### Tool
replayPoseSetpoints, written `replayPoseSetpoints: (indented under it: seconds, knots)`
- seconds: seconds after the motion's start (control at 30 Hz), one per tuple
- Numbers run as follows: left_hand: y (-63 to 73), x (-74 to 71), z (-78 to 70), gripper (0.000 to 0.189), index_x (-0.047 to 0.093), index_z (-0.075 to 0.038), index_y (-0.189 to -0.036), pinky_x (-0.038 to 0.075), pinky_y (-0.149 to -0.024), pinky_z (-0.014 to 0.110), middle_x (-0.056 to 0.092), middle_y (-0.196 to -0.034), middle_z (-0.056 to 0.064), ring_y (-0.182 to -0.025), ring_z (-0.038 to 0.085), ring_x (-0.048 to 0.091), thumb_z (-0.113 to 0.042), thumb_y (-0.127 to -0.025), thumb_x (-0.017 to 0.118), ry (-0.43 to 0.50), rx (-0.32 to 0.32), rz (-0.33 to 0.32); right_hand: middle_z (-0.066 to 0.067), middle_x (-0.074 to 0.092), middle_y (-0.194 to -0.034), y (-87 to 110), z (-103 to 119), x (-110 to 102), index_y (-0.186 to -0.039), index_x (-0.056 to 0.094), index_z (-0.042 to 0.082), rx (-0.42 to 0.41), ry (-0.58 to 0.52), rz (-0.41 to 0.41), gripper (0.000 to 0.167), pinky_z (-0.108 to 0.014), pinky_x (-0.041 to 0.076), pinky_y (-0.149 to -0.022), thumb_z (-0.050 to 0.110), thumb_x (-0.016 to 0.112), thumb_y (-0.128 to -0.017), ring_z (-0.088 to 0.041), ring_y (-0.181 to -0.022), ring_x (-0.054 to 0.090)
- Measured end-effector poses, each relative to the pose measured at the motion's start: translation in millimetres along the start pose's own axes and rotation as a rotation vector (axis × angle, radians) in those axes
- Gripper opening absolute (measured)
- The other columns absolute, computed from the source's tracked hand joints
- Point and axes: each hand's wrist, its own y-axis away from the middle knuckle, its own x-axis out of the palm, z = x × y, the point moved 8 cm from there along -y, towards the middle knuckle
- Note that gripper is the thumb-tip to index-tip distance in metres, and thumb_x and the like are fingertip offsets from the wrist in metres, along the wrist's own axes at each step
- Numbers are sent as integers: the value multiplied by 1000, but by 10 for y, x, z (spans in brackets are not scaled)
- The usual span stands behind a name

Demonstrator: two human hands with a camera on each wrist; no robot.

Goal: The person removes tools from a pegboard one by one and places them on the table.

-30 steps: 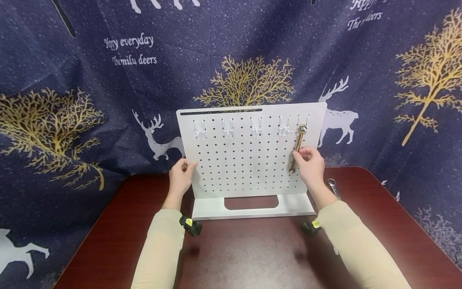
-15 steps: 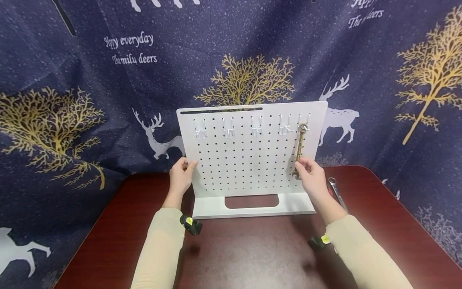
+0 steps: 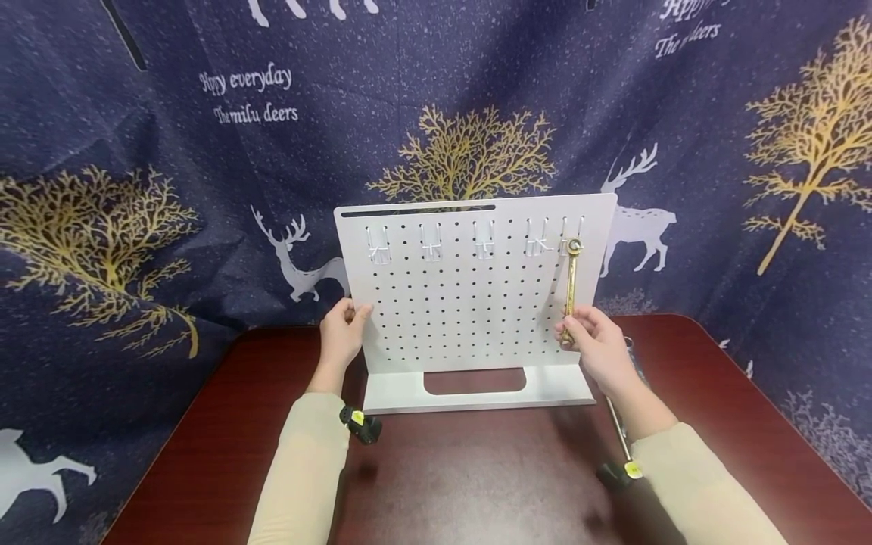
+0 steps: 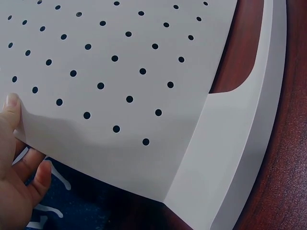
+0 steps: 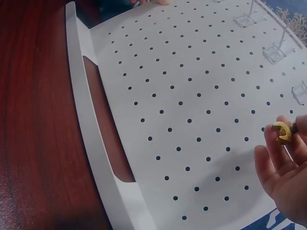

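In the head view, a white pegboard (image 3: 470, 303) stands upright on the table. My left hand (image 3: 339, 333) pinches its left edge, thumb on the front face and fingers behind, as the left wrist view also shows. At the board's right side, my right hand (image 3: 599, 344) grips a gold combination wrench (image 3: 571, 284) near its lower end. The wrench's ring end is up at the rightmost wire hook (image 3: 565, 225); whether it still hangs on the hook I cannot tell. In the right wrist view, the wrench's open end (image 5: 283, 134) shows between thumb and fingers.
Several white wire hooks (image 3: 432, 244) line the board's top. Partly hidden by my right forearm, a silver wrench (image 3: 636, 363) and a thin metal rod (image 3: 618, 428) lie on the dark red table (image 3: 463, 484). A blue deer-print cloth (image 3: 306, 166) hangs behind.
My right hand has moved down and right along the wrench, tilting its lower end rightward and off the board. More of the metal rod now shows. My left hand stays put.
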Motion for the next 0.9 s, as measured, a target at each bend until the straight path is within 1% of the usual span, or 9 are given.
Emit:
replayPoseSetpoints:
  seconds: [0.03, 0.13, 0.23, 0.27, 0.4, 0.5, 0.6, 0.9]
  knots:
    - [3, 0, -2, 27, 55, -6, -89, 37, -58, 28, 53, -71, 8, -68, 20, 43, -32, -92, 61, -1, 0, 1, 16, 66, -79, 13, 6, -5, -112, 52, -3, -7, -18, 4, 21, -19, 54, -67, 12, 49, -98, -4, -76, 65]
    - [7, -4, -6, 27, 54, -6, -88, 36, -57, 28, 51, -70, 7, -67, 20, 42, -32, -92, 61, -1, -1, 1, 14, 67, -79, 53, 27, -19, -111, 52, -5, -19, -50, 17, 21, -19, 54, -66, 11, 50, -98, -3, -74, 65]
    - [14, -6, -6, 27, 54, -6, -87, 36, -57, 28, 51, -70, 6, -67, 20, 42, -32, -92, 61, -5, -3, 3, 14, 67, -79, 97, 60, -31, -114, 50, -9, -19, -25, 26, 27, -20, 54, -66, 12, 51, -98, -3, -74, 64]
    - [15, -5, -6, 27, 54, -6, -87, 36, -57, 28, 51, -70, 6, -66, 19, 42, -32, -92, 61, -5, -3, 4, 12, 67, -79, 111, 68, -35, -114, 50, -9, -19, -23, 29, 27, -20, 54, -66, 13, 51, -98, -3, -74, 64]
    - [15, -4, -7, 28, 54, -6, -87, 36, -57, 28, 51, -70, 6, -67, 19, 42, -32, -92, 61, 1, 0, 3, 7, 68, -80, 171, 98, -57, -109, 56, 9, -14, -15, 38, 13, -21, 55, -66, 13, 53, -97, -4, -73, 65]
    - [10, -6, -5, 28, 52, -6, -85, 36, -56, 28, 49, -68, 6, -66, 20, 42, -32, -92, 61, 4, 8, -1, 9, 69, -80, 214, 111, -70, -109, 56, 16, -13, 1, 51, 14, -21, 55, -66, 12, 55, -96, -3, -72, 65]
    - [8, -7, -1, 29, 51, -6, -84, 35, -56, 28, 46, -67, 4, -65, 20, 41, -32, -92, 62, 4, 15, -6, 13, 68, -81, 248, 128, -84, -111, 55, 16, -22, 26, 59, 17, -20, 55, -67, 11, 56, -95, -2, -72, 65]
    - [13, -4, -4, 28, 52, -6, -85, 35, -56, 28, 46, -67, 3, -65, 19, 42, -32, -91, 62, 10, 15, -3, 13, 69, -81, 321, 232, -115, -112, 56, 13, -59, 5, 62, 19, -20, 54, -66, 7, 56, -94, -3, -71, 64]
